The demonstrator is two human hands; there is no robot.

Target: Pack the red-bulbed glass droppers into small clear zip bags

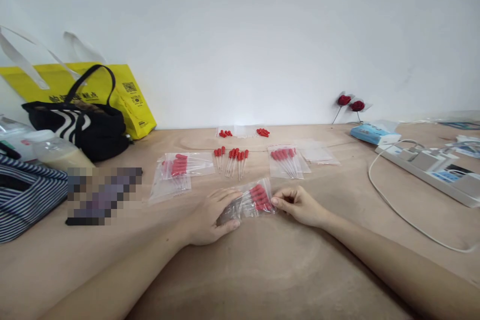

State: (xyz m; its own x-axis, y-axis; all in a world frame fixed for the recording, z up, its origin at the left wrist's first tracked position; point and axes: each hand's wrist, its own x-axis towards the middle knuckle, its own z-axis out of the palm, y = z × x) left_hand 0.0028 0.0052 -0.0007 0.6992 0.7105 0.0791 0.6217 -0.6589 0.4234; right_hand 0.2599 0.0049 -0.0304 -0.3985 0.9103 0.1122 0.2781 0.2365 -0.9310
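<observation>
A clear plastic bag [245, 204] with several red-topped droppers inside lies on the table between my hands. My left hand [212, 215] rests at the bag's left end, thumb and fingers spread apart around it. At its right edge, my right hand [298, 205] pinches the bag between thumb and forefinger. Just beyond, loose red-topped droppers [233, 156] lie in a few small groups. Filled bags lie to the left [180, 166] and to the right [287, 161] of them. Flat clear bags [320, 152] are stacked farther right.
Small red pieces [263, 132] lie on plastic by the wall. At left stand a yellow bag [138, 110], a black bag [99, 132], a bottle [56, 150] and a striped bag [33, 195]. At right are a tissue pack [371, 134], a power strip [455, 185] and a white cable [393, 220].
</observation>
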